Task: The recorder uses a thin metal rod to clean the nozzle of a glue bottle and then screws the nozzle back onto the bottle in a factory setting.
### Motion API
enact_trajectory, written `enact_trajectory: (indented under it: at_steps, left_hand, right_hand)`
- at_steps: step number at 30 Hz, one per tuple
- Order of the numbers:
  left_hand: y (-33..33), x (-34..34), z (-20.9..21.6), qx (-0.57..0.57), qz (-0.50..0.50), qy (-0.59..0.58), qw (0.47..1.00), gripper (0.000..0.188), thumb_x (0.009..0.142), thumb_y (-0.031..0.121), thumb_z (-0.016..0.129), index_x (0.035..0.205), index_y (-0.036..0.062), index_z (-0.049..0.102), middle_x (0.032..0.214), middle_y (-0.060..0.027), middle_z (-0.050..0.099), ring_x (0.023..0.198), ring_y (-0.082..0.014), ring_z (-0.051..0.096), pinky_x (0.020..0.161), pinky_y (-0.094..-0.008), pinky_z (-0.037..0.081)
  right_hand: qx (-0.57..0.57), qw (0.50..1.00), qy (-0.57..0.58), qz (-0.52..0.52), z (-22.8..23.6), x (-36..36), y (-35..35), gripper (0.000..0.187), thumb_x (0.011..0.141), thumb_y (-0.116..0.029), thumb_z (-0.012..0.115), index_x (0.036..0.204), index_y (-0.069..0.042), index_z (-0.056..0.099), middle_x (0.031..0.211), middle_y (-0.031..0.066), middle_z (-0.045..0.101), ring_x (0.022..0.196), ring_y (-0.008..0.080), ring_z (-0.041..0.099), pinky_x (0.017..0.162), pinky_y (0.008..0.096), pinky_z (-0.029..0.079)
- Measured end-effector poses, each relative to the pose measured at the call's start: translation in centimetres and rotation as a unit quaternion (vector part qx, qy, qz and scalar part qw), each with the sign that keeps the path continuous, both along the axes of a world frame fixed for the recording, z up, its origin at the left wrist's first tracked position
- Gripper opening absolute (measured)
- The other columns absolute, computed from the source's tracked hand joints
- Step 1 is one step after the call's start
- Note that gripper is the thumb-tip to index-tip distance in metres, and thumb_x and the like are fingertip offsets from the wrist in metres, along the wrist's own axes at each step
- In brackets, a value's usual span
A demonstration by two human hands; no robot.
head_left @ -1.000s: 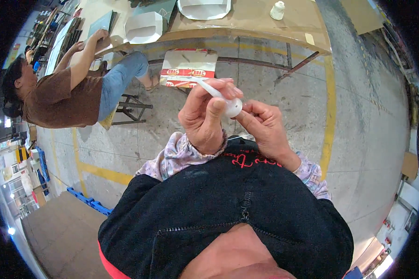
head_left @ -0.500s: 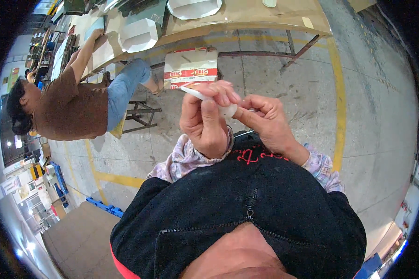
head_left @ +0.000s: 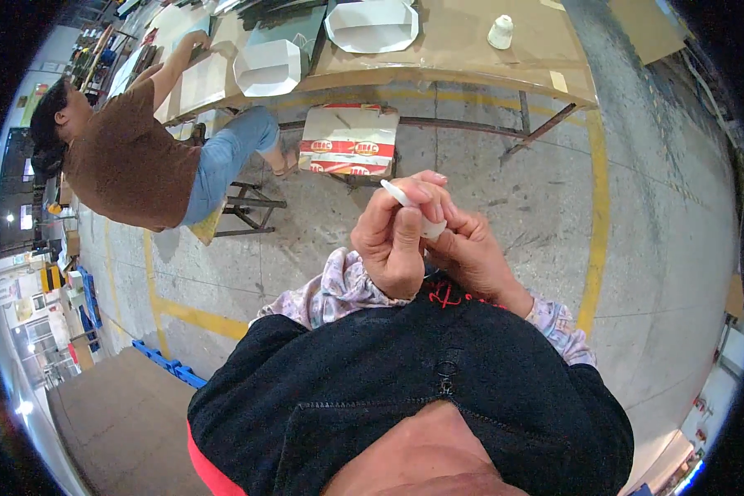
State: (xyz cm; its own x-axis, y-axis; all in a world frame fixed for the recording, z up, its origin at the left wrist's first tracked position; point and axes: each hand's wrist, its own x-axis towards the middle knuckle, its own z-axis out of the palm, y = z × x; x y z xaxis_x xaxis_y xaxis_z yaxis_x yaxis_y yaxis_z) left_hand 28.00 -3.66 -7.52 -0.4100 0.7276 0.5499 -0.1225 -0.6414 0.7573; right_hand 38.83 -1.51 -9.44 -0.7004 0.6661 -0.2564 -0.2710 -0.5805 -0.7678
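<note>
My left hand [head_left: 395, 240] is closed around a small white tapered piece [head_left: 399, 195], its narrow tip poking out above the thumb. A rounded whitish part [head_left: 432, 228] shows below the fingers, and I cannot tell whether it belongs to the same piece. Pressed close against that rounded part is my right hand [head_left: 479, 258], its thumb and fingers bent together. What the right fingers pinch is hidden. Both hands are held up in front of my chest.
Ahead is a brown-topped table [head_left: 454, 58] bearing white octagonal trays [head_left: 372, 26] and a cream conical object [head_left: 501, 32]. Under its edge stands a red-and-white carton [head_left: 349, 136]. To the left, a seated person [head_left: 140, 165] works at the table. A brown board [head_left: 132, 422] lies lower left.
Both hands have shifted right and lower in the picture and sit closer together. The table has come further into view, with the cream conical object now fully visible.
</note>
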Motion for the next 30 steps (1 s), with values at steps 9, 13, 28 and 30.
enact_trajectory:
  at_steps: [9, 13, 28, 30]
  left_hand:
    - [0.0, 0.6, -0.4, 0.012, 0.016, -0.106, 0.994, 0.014, 0.092, 0.012, 0.041, 0.096, 0.0007, 0.048, 0.075, -0.0049, 0.048, 0.069, -0.0161, 0.051, 0.086, -0.0459, 0.039]
    - [0.3, 0.5, -0.3, 0.016, 0.009, -0.115, 0.993, 0.016, 0.093, 0.015, 0.041, 0.098, 0.0015, 0.047, 0.075, -0.0044, 0.047, 0.070, -0.0161, 0.050, 0.086, -0.0458, 0.038]
    - [-0.3, 0.0, 0.3, -0.010, 0.032, -0.115, 0.993, 0.017, 0.093, 0.015, 0.039, 0.100, 0.0012, 0.047, 0.074, -0.0050, 0.048, 0.070, -0.0178, 0.052, 0.087, -0.0397, 0.038]
    - [-0.4, -0.2, -0.1, -0.004, 0.046, -0.101, 0.994, 0.017, 0.093, 0.015, 0.039, 0.100, 0.0011, 0.047, 0.074, -0.0045, 0.048, 0.069, -0.0173, 0.052, 0.087, -0.0405, 0.037]
  right_hand:
    - [-0.139, 0.988, 0.043, -0.053, 2.4, -1.4, -0.7, 0.017, 0.085, -0.014, 0.059, 0.095, -0.001, 0.059, 0.080, -0.0030, 0.058, 0.064, 0.0012, 0.047, 0.053, 0.0150, 0.033]
    - [-0.149, 0.988, 0.049, -0.010, 0.9, -0.8, -0.2, 0.019, 0.085, -0.013, 0.059, 0.099, -0.001, 0.059, 0.082, -0.0020, 0.059, 0.068, 0.0028, 0.050, 0.057, 0.0170, 0.038]
    - [-0.004, 0.992, -0.061, 0.112, 2.1, -0.9, 1.0, 0.019, 0.084, -0.020, 0.061, 0.087, -0.003, 0.065, 0.074, -0.0057, 0.056, 0.066, 0.0006, 0.045, 0.055, 0.0170, 0.036]
    - [0.017, 0.991, -0.102, 0.081, 2.9, -0.9, 0.7, 0.019, 0.084, -0.021, 0.060, 0.086, -0.003, 0.065, 0.074, -0.0067, 0.055, 0.065, 0.0004, 0.044, 0.054, 0.0169, 0.035]
